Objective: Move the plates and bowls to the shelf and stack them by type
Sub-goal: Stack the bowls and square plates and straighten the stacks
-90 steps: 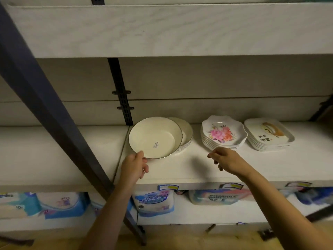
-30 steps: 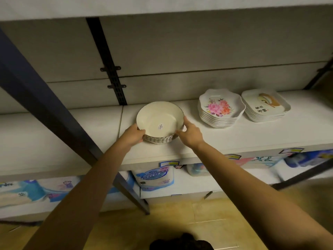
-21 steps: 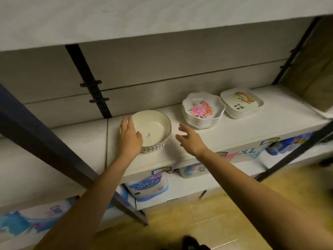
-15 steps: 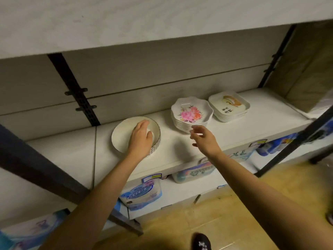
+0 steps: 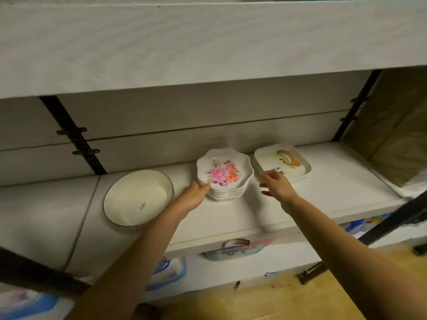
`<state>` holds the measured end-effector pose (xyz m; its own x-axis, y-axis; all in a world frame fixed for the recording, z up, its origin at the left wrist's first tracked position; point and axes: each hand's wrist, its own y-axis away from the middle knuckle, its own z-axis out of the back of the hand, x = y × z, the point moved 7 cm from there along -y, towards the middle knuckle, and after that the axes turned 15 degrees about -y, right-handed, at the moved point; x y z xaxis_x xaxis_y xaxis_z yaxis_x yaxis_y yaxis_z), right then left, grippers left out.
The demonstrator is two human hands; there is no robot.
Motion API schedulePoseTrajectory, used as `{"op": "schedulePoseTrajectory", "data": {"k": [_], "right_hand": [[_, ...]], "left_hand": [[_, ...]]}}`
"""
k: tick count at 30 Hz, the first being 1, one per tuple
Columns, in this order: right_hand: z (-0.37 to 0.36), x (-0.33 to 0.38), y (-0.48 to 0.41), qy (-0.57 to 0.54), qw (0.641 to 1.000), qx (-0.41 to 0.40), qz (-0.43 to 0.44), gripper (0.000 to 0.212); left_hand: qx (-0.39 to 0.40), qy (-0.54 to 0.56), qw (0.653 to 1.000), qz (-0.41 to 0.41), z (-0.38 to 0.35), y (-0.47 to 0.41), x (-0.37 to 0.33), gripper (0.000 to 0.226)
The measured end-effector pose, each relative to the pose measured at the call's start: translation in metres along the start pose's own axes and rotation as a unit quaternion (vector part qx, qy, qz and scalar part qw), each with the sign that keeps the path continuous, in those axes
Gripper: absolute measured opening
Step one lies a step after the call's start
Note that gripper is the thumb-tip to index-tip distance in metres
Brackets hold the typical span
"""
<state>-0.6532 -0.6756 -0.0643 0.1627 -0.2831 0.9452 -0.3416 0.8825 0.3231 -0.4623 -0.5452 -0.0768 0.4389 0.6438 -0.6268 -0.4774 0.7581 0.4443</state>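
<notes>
Floral plate stack [image 5: 225, 174]: left grip [image 5: 193, 196] fingers straight at rim; right grip [image 5: 277, 184] spread, empty.

Left of the flowered plate stack [image 5: 225, 174], we cannot read the tiny label [image 5: 142, 206] in the cream bowl [image 5: 136, 195]; right of it, our right hand [image 5: 277, 185] hides the near corner of the square plates [image 5: 298, 168]; below it, packages [image 5: 233, 249] blur

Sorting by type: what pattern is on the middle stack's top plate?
The top plate shows pink and orange flowers on white; head view.
</notes>
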Motion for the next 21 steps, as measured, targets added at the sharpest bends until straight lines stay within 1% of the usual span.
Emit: {"op": "schedulePoseTrajectory", "data": {"k": [2,3,6,8,9,10,11,12,14,16,19,21], "right_hand": [[-0.003,0.002,-0.014,0.017,0.999,0.029,-0.010,0.043],[-0.008,0.004,-0.020,0.024,0.999,0.046,-0.012,0.045],[-0.025,0.010,-0.033,0.055,0.993,0.099,-0.019,0.049],[-0.037,0.010,-0.042,0.074,0.989,0.129,-0.021,0.049],[-0.040,0.009,-0.043,0.080,0.987,0.136,-0.024,0.051],[-0.043,0.009,-0.044,0.081,0.986,0.141,-0.030,0.059],[-0.046,0.008,-0.043,0.070,0.986,0.144,-0.040,0.066],[-0.048,0.007,-0.040,0.049,0.987,0.145,-0.053,0.066],[-0.051,0.003,-0.039,0.018,0.987,0.145,-0.064,0.057],[-0.048,0.000,-0.038,0.017,0.989,0.131,-0.064,0.052],[-0.039,-0.006,-0.035,0.002,0.993,0.099,-0.057,0.053],[-0.032,-0.007,-0.031,-0.013,0.995,0.082,-0.049,0.050]], "left_hand": [[0.003,0.044,0.999,0.002,-0.016,0.001,-0.005,0.047],[0.000,0.068,0.998,0.008,-0.023,0.000,-0.007,0.045],[0.000,0.146,0.988,0.050,-0.035,-0.002,-0.006,0.048],[0.004,0.197,0.979,0.060,-0.037,-0.004,-0.005,0.045],[0.001,0.224,0.973,0.064,-0.037,-0.005,-0.005,0.041],[-0.001,0.247,0.966,0.069,-0.037,-0.005,-0.005,0.039],[-0.001,0.269,0.960,0.073,-0.036,-0.005,-0.004,0.038],[0.001,0.292,0.953,0.079,-0.036,-0.005,-0.003,0.038],[0.004,0.337,0.937,0.088,-0.037,-0.006,-0.002,0.035],[-0.015,0.357,0.929,0.100,-0.035,-0.008,-0.001,0.026],[-0.051,0.339,0.933,0.111,-0.027,-0.008,-0.004,0.023],[-0.065,0.308,0.943,0.104,-0.022,-0.010,-0.009,0.012]]}}
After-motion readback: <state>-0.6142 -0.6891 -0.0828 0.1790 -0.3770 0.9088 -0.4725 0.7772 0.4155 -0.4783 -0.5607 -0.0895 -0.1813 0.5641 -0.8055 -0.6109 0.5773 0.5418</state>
